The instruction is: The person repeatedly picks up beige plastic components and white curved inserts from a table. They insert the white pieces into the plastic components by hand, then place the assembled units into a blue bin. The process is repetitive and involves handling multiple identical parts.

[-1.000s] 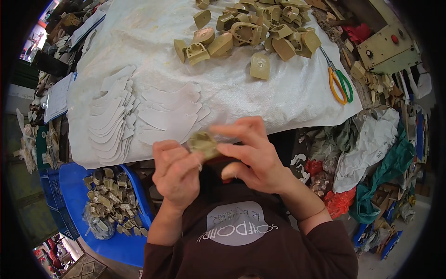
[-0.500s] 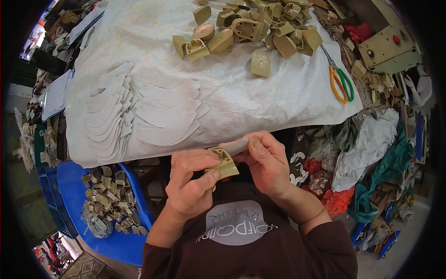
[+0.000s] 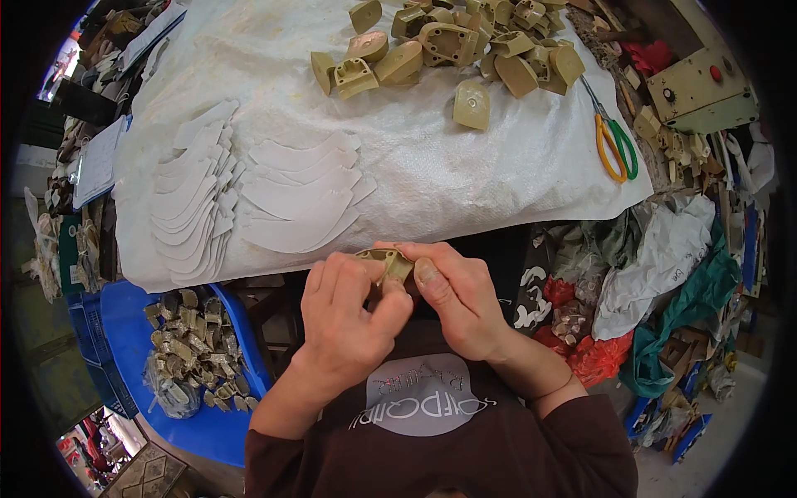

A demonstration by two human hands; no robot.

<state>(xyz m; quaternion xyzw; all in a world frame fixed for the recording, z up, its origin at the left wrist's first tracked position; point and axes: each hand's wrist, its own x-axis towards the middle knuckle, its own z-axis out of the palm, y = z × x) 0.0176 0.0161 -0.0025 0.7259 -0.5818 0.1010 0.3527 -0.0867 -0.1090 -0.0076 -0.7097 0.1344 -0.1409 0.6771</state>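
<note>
Between my two hands, just off the table's near edge, is an olive plastic shoe heel [image 3: 398, 266], its hollow, holed side partly showing. My left hand [image 3: 344, 319] grips it, fingers over the top and thumb against the side. My right hand [image 3: 458, 303] is closed against the heel's right side, thumb pressed on it. The grey strip is hidden by the fingers. On the table lie two fanned stacks of pale grey curved pieces [image 3: 193, 195] [image 3: 299, 195]. Farther off is a pile of similar olive heels [image 3: 448, 43], with a single heel [image 3: 471, 105] in front.
White sheeting [image 3: 432, 174] covers the table. Scissors [image 3: 613, 141] with orange and green handles lie at its right edge. A blue chair [image 3: 195, 432] at left holds many heels [image 3: 193, 344]. Bags and cloth [image 3: 647, 274] crowd the right side; a control box [image 3: 697, 87] stands behind.
My right hand has come in against the heel, and the grey strip it held stretched out is no longer visible. The heel has turned in my left hand.
</note>
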